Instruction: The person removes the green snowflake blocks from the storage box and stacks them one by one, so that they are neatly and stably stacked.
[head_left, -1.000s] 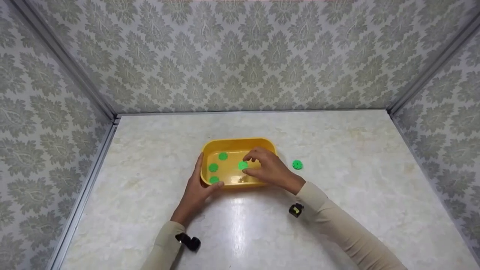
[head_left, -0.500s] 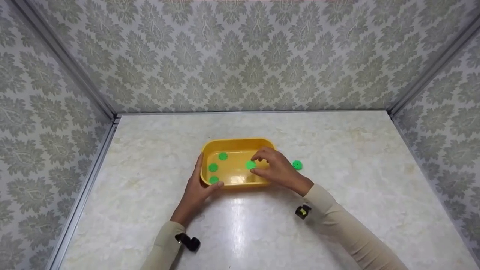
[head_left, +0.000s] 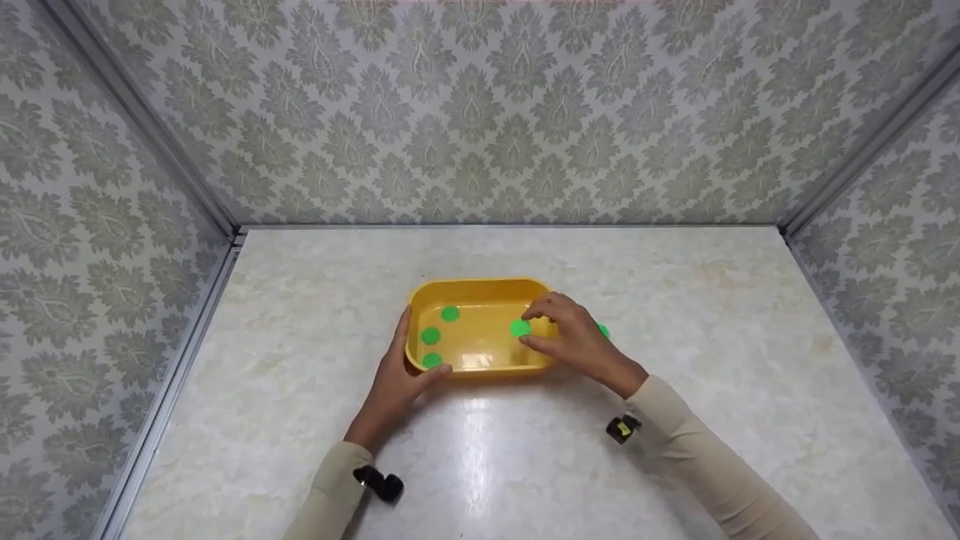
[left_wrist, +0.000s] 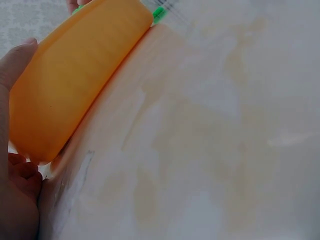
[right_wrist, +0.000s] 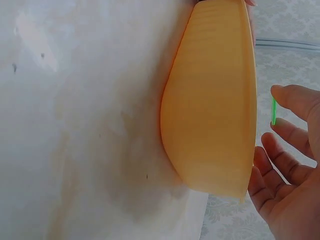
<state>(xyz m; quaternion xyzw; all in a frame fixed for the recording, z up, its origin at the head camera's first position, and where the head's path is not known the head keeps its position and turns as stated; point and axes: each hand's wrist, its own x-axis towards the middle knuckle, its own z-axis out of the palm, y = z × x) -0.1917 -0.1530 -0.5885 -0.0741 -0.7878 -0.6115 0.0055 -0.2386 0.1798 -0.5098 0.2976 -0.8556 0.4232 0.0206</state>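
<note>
A yellow plastic tub sits on the table, with three flat green notched discs lying at its left end. My left hand grips that end, thumb at the front rim and fingers along the side. Over the right part of the tub, my right hand pinches another green disc between thumb and index finger. The right wrist view shows this pinched disc edge-on, above rim level. One more green disc lies on the table right of the tub, mostly hidden behind the right hand.
The pale marbled table carries the tub near its middle. Patterned panels stand behind it and on both sides, with grey metal strips at the corners.
My right hand has moved right with the pinched disc, from over the tub's middle toward its right end, and now covers most of the disc outside. The left hand keeps its grip.
</note>
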